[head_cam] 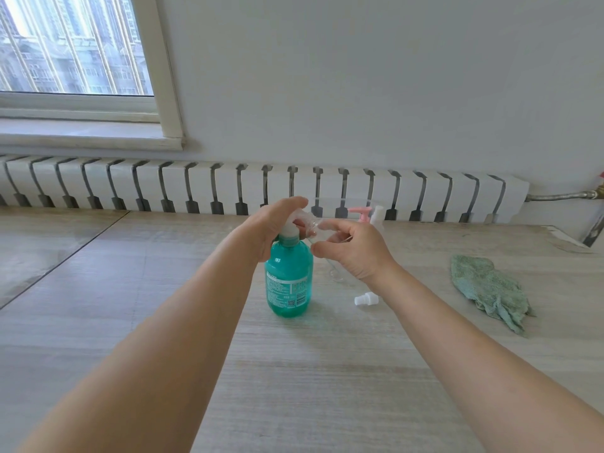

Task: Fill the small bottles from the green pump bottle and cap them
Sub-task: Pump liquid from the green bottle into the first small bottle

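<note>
The green pump bottle (288, 279) stands upright in the middle of the wooden table (294, 371). My left hand (271, 228) lies over its white pump head, fingers curled round it. My right hand (351, 248) holds a small clear bottle (315, 227), tilted, with its mouth at the pump's nozzle. A loose white pump cap (366, 299) lies on the table under my right wrist. Behind my right hand stand a small bottle with a pink pump (361, 214) and one with a white top (377, 217), both partly hidden.
A crumpled green cloth (488, 291) lies on the table at the right. A white radiator (261, 188) runs along the wall behind the table, under a window (75, 47). A metal pipe (565, 195) leaves the radiator at the right.
</note>
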{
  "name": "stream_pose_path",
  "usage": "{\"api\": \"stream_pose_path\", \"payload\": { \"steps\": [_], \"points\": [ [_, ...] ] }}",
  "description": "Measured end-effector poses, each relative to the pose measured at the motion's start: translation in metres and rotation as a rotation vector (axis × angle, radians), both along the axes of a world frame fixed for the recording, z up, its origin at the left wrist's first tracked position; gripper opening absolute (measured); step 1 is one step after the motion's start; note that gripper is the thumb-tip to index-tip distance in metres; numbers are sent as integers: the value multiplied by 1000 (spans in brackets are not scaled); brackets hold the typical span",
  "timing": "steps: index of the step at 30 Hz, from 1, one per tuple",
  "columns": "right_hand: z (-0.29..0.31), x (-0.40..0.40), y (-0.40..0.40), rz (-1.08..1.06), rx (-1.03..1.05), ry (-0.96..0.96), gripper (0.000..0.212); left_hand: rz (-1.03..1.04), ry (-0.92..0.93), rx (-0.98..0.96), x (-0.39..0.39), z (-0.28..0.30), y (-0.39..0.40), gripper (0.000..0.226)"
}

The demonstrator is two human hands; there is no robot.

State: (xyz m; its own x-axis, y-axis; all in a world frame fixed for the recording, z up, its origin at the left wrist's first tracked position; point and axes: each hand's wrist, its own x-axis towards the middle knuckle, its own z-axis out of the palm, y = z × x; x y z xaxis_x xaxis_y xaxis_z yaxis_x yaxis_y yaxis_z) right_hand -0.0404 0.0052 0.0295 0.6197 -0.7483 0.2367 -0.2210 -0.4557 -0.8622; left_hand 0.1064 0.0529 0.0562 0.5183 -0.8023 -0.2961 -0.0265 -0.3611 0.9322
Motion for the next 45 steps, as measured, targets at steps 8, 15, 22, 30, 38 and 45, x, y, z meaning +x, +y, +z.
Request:
{"api": "stream_pose_path", "payload": {
  "steps": [8,15,22,30,38,45],
  "points": [
    [4,0,1,3,-11,-21,45,-29,43,-35,2,1,0,37],
    [-2,1,-2,0,-15,18,47,98,-21,25,-3,4,-2,29],
    [-3,0,-2,8,-12,14,44,38,-8,13,-2,1,2,43],
    [5,-2,1,7,-23,-8,44,-47,24,-39,1,1,2,42],
    [1,-1,-3,12,-22,29,47,73,11,1,-1,2,-2,33],
    [-1,-1,-1,28,-5,15,43,43,0,-9,1,-4,-2,40]
  ]
}}
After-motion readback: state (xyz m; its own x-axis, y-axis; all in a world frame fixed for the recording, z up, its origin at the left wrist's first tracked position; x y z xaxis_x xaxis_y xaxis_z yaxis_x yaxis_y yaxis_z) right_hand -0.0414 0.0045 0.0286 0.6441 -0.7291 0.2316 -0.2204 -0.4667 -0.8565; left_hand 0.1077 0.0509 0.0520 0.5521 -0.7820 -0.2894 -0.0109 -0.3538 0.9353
